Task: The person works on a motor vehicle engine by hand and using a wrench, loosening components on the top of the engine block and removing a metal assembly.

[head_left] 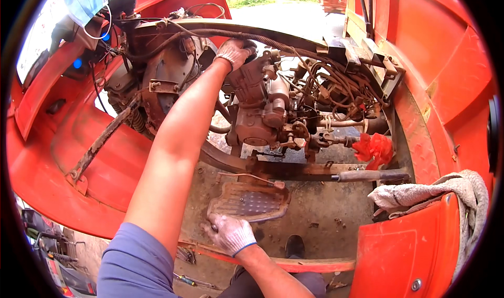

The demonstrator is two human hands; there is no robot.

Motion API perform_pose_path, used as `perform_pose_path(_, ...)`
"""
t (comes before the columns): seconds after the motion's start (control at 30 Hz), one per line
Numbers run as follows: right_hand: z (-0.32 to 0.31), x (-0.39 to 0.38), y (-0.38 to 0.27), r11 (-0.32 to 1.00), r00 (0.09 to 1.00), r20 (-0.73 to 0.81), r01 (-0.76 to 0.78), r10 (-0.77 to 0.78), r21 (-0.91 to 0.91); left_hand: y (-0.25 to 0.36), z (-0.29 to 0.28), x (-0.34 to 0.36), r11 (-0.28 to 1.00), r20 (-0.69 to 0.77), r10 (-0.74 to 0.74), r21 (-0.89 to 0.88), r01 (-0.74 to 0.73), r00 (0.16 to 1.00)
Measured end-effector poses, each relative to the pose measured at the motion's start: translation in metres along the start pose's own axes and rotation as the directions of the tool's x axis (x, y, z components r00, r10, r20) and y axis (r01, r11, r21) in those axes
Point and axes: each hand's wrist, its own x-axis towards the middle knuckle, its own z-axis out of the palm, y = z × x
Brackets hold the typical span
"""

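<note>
My left hand (pixel 234 53), in a whitish knit glove, reaches far forward to the top of a dirty engine (pixel 255 106). Its fingers are curled at a dark part by the cylinder head, beneath a ribbed hose (pixel 226 32); what they grip is mostly hidden. Nearer to me, my right hand (pixel 231 233), gloved too, is closed just above the red front rail. A small dark round end shows between its thumb and fingers, too little to name. Just beyond that hand lies a rusty ribbed foot plate (pixel 250 201).
Red body panels (pixel 79 177) enclose the engine bay. Tangled wires (pixel 336 83) hang right of the engine. A red plastic bag (pixel 374 149) is tied by a shaft. A grey towel (pixel 430 193) drapes over a red box (pixel 404 245). A screwdriver (pixel 185 280) lies below the rail (pixel 315 265).
</note>
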Motion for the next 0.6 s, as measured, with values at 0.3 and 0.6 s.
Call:
perform_pose_path(0.3, 0.003, 0.000, 0.001, 0.999, 0.996, -0.081, 0.031, -0.032, -0.016, -0.007, 0.008, 0.000, 0.998, -0.079, 0.063, 0.029, -0.060, 0.995)
perform_pose_path(0.6, -0.005, 0.001, 0.002, 0.999, 0.999, -0.021, -0.027, 0.026, -0.028, 0.025, 0.008, -0.004, 0.997, -0.084, -0.077, 0.006, 0.078, 0.993)
